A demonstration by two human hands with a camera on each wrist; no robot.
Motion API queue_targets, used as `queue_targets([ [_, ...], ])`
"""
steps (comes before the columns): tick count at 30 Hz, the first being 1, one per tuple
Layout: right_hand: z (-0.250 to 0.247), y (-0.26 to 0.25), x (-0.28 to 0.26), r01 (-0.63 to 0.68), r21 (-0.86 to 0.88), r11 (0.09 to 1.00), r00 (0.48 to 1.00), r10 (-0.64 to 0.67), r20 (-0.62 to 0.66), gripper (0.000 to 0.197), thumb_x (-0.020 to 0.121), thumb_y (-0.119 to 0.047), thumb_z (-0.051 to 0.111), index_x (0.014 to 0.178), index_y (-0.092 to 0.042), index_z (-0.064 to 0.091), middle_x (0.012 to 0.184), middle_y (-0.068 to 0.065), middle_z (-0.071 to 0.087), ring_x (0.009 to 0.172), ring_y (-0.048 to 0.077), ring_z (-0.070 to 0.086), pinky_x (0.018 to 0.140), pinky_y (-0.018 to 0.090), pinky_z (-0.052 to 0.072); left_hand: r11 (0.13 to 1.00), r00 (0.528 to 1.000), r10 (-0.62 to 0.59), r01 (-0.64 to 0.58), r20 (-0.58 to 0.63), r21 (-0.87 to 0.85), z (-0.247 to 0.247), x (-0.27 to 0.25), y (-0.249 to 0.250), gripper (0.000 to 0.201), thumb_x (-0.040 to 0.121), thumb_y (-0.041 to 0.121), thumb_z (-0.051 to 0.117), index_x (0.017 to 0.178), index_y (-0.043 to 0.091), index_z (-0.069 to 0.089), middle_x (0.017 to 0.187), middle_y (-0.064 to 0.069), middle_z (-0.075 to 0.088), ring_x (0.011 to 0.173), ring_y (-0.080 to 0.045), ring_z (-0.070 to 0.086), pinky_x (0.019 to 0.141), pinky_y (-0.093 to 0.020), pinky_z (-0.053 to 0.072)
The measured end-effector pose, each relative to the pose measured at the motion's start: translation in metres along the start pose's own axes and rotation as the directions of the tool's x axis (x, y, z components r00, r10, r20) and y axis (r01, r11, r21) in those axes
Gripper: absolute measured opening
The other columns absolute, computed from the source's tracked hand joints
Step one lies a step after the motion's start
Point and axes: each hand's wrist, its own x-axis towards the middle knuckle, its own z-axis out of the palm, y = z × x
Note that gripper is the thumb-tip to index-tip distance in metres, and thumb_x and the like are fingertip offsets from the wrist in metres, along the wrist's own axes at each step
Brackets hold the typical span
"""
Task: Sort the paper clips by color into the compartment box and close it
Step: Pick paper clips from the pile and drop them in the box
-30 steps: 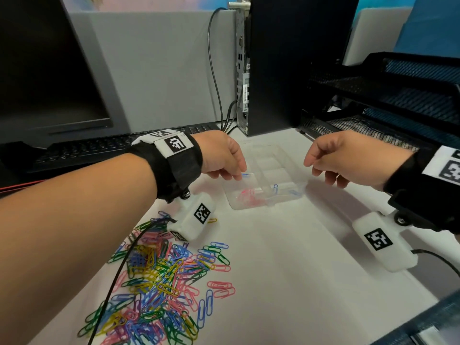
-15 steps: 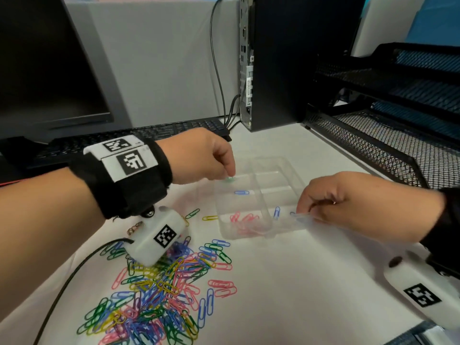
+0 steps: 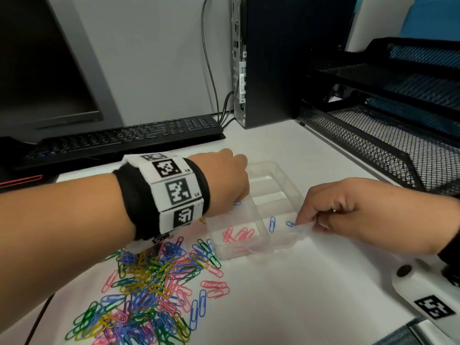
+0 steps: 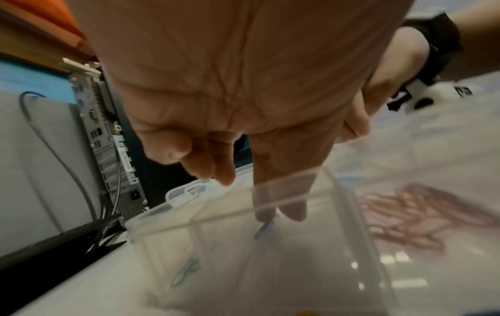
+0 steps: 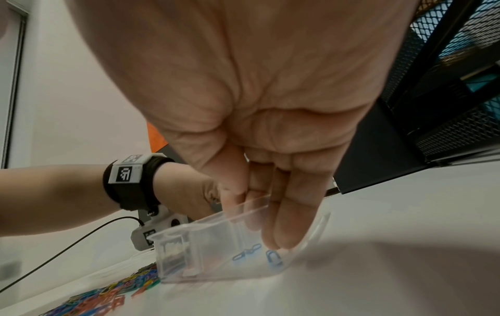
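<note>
A: Starting at the left, the clips (image 3: pixel 149 295) lie in a mixed heap on the desk (image 3: pixel 311 307), just before the box (image 3: pixel 276 180). Thin coated wire, I judge: very light, springy, prone to hook together, so best pinched one at a time off the heap's edge

B: And the left hand (image 3: pixel 224 178)?

A: It reaches down at the box's left side with fingers (image 4: pixel 270 192) extended into a compartment; a blue clip (image 4: pixel 264 231) sits right at the fingertips. Whether it is pinched or already let go, I cannot tell

B: The box itself?

A: Clear plastic, lid open, mid-desk. Pink clips (image 3: pixel 237 234) fill the near-left compartment, two blue ones (image 3: pixel 272 224) the near-right. It looks stiff but light, likely to skid on the smooth top, so it wants steadying by the rim

B: Which the right hand (image 3: pixel 353 207) does?

A: Yes, its fingers (image 5: pixel 286 224) curl over the near-right rim, thumb pinching the wall

B: Any writing?

A: Only black-and-white square markers on the wristbands (image 3: pixel 174 192); the label on the computer (image 3: pixel 286 58) is too small to read
</note>
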Motion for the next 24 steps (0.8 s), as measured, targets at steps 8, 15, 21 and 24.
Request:
queue_targets([
  [8,-0.001,0.002,-0.003,-0.009,0.099,0.995,1.000,0.009,-0.003,0.042,0.085,0.003,0.053,0.094,-0.031,0.075,0.093,-0.017,0.070,0.090,0.003,0.065,0.087,0.028,0.052,0.997,0.998,0.039,-0.042,0.040,0.065,-0.003,0.016,0.002,0.012,0.085,0.020,0.053,0.083,0.025,0.064,0.084,0.006,0.062,0.074,-0.022,0.058,0.056,-0.026,0.040],
  [15,-0.008,0.004,-0.005,-0.023,0.174,0.985,0.992,0.044,-0.116,0.040,0.069,-0.016,0.047,0.091,-0.039,0.071,0.084,-0.003,0.072,0.078,0.017,0.067,0.076,0.051,0.056,0.999,0.998,0.037,-0.035,-0.046,0.033,0.011,0.015,-0.002,0.013,0.086,0.021,0.051,0.086,0.023,0.063,0.090,0.005,0.063,0.079,-0.022,0.060,0.058,-0.026,0.038],
  [21,-0.014,0.003,-0.004,-0.012,0.144,0.990,0.978,0.041,-0.203,0.034,0.079,-0.011,0.051,0.090,-0.036,0.072,0.083,-0.013,0.071,0.076,0.012,0.068,0.076,0.049,0.057,0.997,0.997,0.028,-0.033,-0.072,-0.069,0.012,0.013,-0.006,0.010,0.083,0.023,0.052,0.076,0.026,0.059,0.090,0.007,0.059,0.080,-0.018,0.057,0.060,-0.027,0.038],
  [24,-0.014,0.005,-0.004,-0.006,0.122,0.993,0.971,0.035,-0.236,0.036,0.086,-0.002,0.054,0.089,-0.033,0.072,0.087,-0.014,0.071,0.076,0.008,0.069,0.077,0.044,0.057,0.953,0.987,0.006,-0.055,-0.162,-0.299,-0.004,0.006,-0.014,0.008,0.081,0.024,0.061,0.078,0.025,0.068,0.083,0.009,0.058,0.075,-0.012,0.056,0.066,-0.029,0.047],
])
